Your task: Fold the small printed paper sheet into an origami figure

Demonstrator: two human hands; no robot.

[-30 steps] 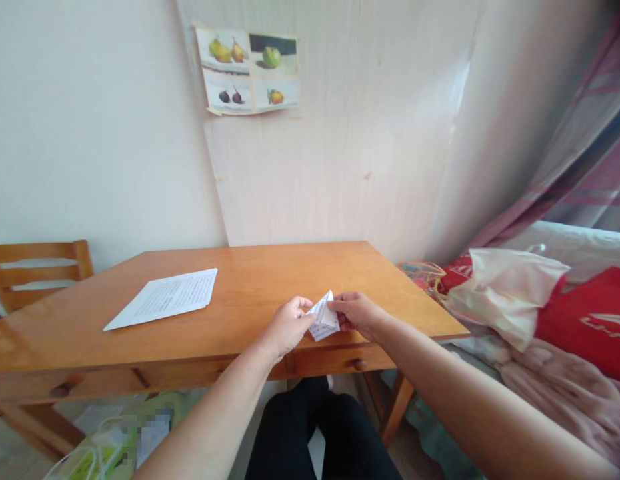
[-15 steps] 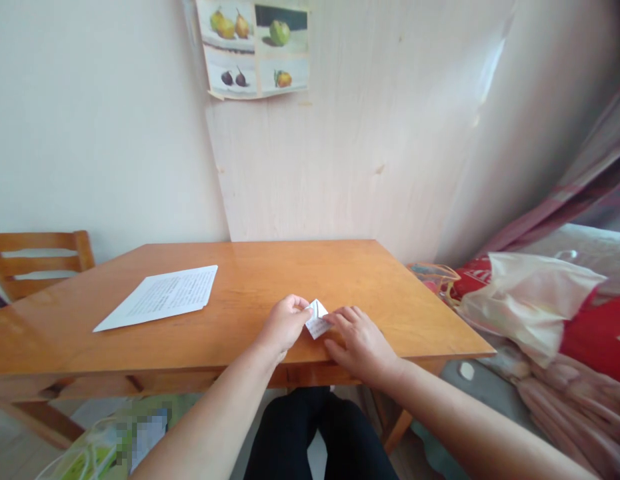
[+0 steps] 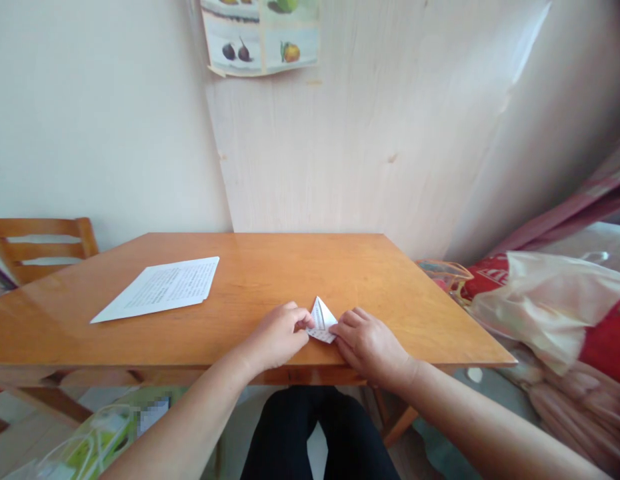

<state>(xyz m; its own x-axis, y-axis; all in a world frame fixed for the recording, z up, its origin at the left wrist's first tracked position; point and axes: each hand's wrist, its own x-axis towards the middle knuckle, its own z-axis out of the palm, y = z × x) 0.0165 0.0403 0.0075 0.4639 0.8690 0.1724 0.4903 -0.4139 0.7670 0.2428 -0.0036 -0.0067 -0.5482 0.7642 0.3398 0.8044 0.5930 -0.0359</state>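
A small folded piece of printed paper (image 3: 322, 321) lies near the front edge of the wooden table (image 3: 270, 267), its pointed tip facing away from me. My left hand (image 3: 285, 331) pinches its left side between thumb and curled fingers. On the right side, my right hand (image 3: 366, 340) grips the lower corner with its fingertips. Parts of the paper's edges are hidden behind the fingers of both hands.
A stack of printed sheets (image 3: 163, 288) rests on the table's left part. Behind it on the left stands a wooden chair (image 3: 45, 250). To the right of the table are a white plastic bag (image 3: 545, 300) and red bags. Fruit pictures (image 3: 263, 47) hang on the wall.
The paper's outline has gone from a diamond to a taller, narrower point. Both hands have shifted slightly towards me along its sides, and the camera view has tilted down a little.
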